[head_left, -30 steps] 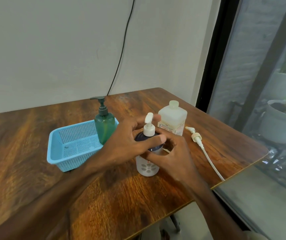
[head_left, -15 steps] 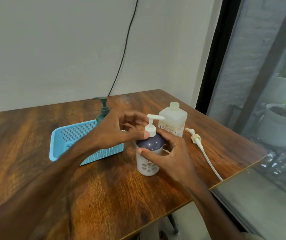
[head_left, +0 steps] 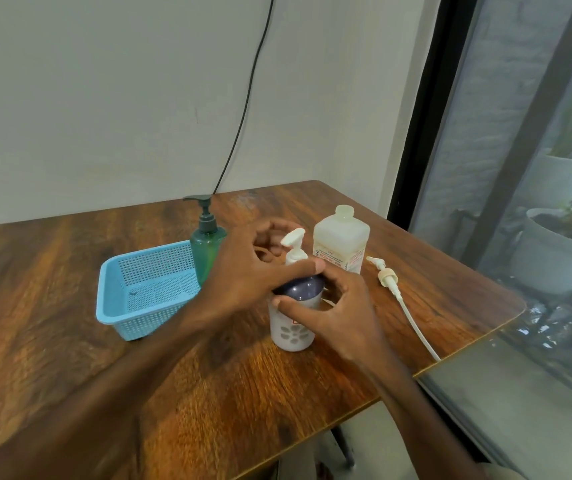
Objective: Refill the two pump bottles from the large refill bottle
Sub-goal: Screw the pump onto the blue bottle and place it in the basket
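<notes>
Standing upright near the table's (head_left: pixel 70 271) front-centre, the white pump bottle (head_left: pixel 291 332) has both hands on it. Left hand (head_left: pixel 243 271) curls over the dark dome top, thumb laid across the collar below the white pump head (head_left: pixel 293 239); fingers bent behind the nozzle, prob. gripping the collar, though motion blur hides the contact. Right hand (head_left: pixel 336 306) wraps the bottle body from the right side, thumb pressed on the front just under the dome, fingers half closed round the back. Green pump bottle (head_left: pixel 206 251) stands w/ pump on, just beside the blue basket's (head_left: pixel 139 299) far right corner. Large refill bottle (head_left: pixel 341 240) stands uncapped behind the hands. Loose pump w/ long tube (head_left: pixel 402 299) lies on the table to its right.
</notes>
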Motion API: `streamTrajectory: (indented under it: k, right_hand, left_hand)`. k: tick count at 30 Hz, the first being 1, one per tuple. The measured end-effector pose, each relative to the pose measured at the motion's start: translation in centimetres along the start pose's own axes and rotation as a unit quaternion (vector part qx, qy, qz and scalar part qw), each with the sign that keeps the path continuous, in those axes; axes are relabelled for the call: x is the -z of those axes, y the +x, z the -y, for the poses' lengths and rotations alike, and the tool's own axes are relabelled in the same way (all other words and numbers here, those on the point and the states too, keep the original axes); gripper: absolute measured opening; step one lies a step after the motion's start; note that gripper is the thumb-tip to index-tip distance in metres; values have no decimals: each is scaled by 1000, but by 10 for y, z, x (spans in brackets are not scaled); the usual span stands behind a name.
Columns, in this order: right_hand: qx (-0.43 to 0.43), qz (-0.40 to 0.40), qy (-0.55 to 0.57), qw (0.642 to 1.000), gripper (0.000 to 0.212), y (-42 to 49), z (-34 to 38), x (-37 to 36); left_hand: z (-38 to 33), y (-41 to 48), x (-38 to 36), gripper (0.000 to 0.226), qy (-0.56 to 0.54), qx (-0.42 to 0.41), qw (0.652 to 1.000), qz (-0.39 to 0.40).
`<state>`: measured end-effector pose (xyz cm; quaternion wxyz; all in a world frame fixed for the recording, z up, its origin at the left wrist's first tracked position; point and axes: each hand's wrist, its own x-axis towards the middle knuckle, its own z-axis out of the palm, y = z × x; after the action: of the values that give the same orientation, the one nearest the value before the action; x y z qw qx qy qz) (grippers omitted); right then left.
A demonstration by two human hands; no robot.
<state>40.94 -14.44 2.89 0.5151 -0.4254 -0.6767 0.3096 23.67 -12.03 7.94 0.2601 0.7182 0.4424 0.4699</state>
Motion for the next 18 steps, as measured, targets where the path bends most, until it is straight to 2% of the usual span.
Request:
streamTrajectory:
  k: [4,8,10,12,13,15,16,18]
  right_hand:
    - [9,-10,-17,1000,62,-1,-3,-2]
    - [14,-13,-4,1000,64,-1,-4,-2]
    - [5,-12,-6,1000,61,-1,-3,-2]
    - [-4,-10,-13,1000,62,-1,-5,-2]
    - [-7,-9,-16,1000,63,-1,-5,-2]
    - [-7,-8,-17,1000,68,-1,-6,-3]
    - [-6,-8,-16,1000,70,-1,-6,-3]
    - [-5,-7,-12,1000,73,0,-6,-2]
  left_hand:
    - [-4,-1,12,43,-35,-16,997,69]
    - [-8,0,14,41,-46,-10,991,124]
    - [-7,-1,13,44,-22,-11,993,112]
    - [-6,-3,14,53,73,-21,994,72]
    - [-5,-3,14,48,116,-29,992,48]
    - [-8,-3,15,18,111,-55,992,30]
    - [-10,-2,15,13,97,-63,992,44]
    - [-10,0,15,18,76,-84,991,71]
